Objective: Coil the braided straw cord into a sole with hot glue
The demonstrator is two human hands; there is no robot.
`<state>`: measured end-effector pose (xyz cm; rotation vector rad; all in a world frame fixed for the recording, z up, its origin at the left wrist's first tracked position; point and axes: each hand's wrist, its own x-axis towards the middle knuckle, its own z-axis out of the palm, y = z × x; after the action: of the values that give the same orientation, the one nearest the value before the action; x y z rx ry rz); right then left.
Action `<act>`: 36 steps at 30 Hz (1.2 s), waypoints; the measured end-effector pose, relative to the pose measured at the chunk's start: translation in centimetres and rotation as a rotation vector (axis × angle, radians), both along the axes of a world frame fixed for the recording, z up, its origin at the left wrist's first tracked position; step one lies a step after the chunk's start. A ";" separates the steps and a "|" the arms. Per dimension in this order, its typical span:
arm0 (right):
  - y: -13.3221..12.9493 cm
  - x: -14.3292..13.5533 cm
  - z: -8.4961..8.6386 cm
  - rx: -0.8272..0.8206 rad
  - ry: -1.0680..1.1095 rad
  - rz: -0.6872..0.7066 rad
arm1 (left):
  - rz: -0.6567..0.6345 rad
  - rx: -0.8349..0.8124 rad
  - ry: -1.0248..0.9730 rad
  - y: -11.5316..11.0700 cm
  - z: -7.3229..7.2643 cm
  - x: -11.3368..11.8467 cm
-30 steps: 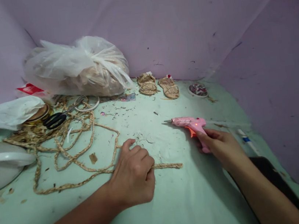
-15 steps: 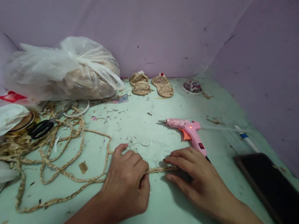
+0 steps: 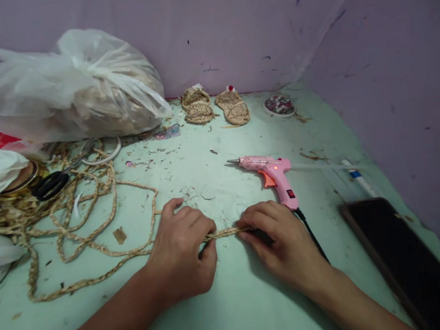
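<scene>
A braided straw-coloured rope [image 3: 225,233] stretches between my two hands just over the green tabletop. My left hand [image 3: 184,246] is closed on it, index finger raised off to the far side. At the other end of this short span, my right hand [image 3: 275,236] pinches the rope between thumb and fingers. The rope's end past the right fingers is hidden. Loose loops of the same rope [image 3: 91,238] trail off to the left. Beyond my right hand lies a pink glue gun [image 3: 272,171], its small light lit and nozzle pointing left.
Black-handled scissors [image 3: 51,184] rest on straw scraps at left, near a roll of tape. A stuffed plastic bag [image 3: 74,92], two small woven slippers [image 3: 232,106] and a dish of beads [image 3: 279,105] line the back wall. A dark phone [image 3: 409,258] lies at right.
My right fingers were apart around the rope and have now closed on it. The whole view has shifted slightly; the left hand keeps its hold.
</scene>
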<state>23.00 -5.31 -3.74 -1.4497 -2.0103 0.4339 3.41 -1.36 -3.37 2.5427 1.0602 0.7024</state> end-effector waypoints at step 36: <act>-0.3 1.4 0.9 -0.119 -0.198 0.117 | 0.273 -0.606 0.008 2.9 7.6 -3.7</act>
<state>24.38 -5.59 -2.81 -1.5015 -2.2690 0.4827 -0.33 1.52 4.25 1.9077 1.3864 0.3539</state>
